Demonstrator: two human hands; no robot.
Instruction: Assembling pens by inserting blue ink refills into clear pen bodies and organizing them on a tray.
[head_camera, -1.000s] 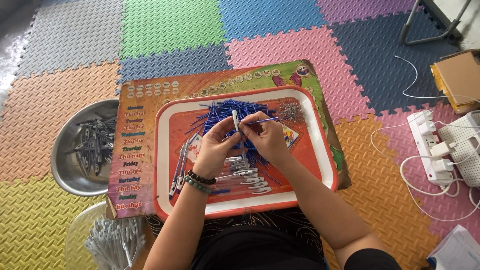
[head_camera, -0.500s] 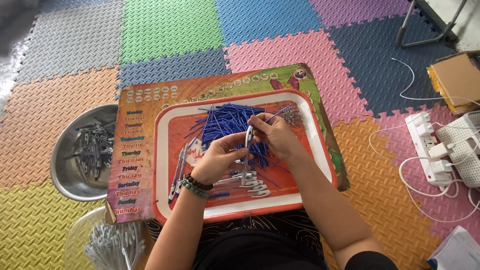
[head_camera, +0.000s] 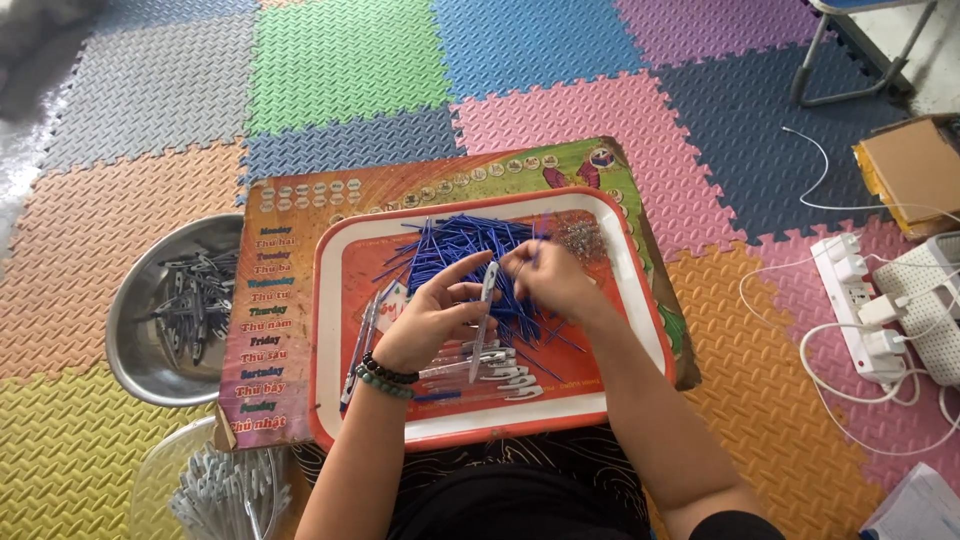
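Over a floor of coloured foam tiles, a person sits with an orange tray (head_camera: 640, 330) with a white rim in front of them, resting on a printed board (head_camera: 290, 240). Both bare hands work above the tray's middle. The left hand (head_camera: 435, 320), with bead bracelets at the wrist, holds a clear pen barrel (head_camera: 483, 320) nearly upright between thumb and fingers, index finger stretched out. The right hand (head_camera: 550, 282) is just beside it, fingertips pinched narrow on a thin blue refill (head_camera: 532, 252) near the barrel's top end; whether the refill touches the barrel cannot be told. Under and behind the hands lies a loose heap of blue refills (head_camera: 450, 245). Near the tray's front edge, a row of finished pens (head_camera: 490, 375) lies side by side, and a few more lie along the left side.

Left of the board sits a round metal bowl (head_camera: 135, 345) holding dark pen parts. At the bottom left, a clear tub (head_camera: 150, 475) holds pale grey parts. To the right, well apart from the tray, a white power strip (head_camera: 850, 300) with plugs and cables lies on the mat, with a cardboard box (head_camera: 910, 170) beyond it.
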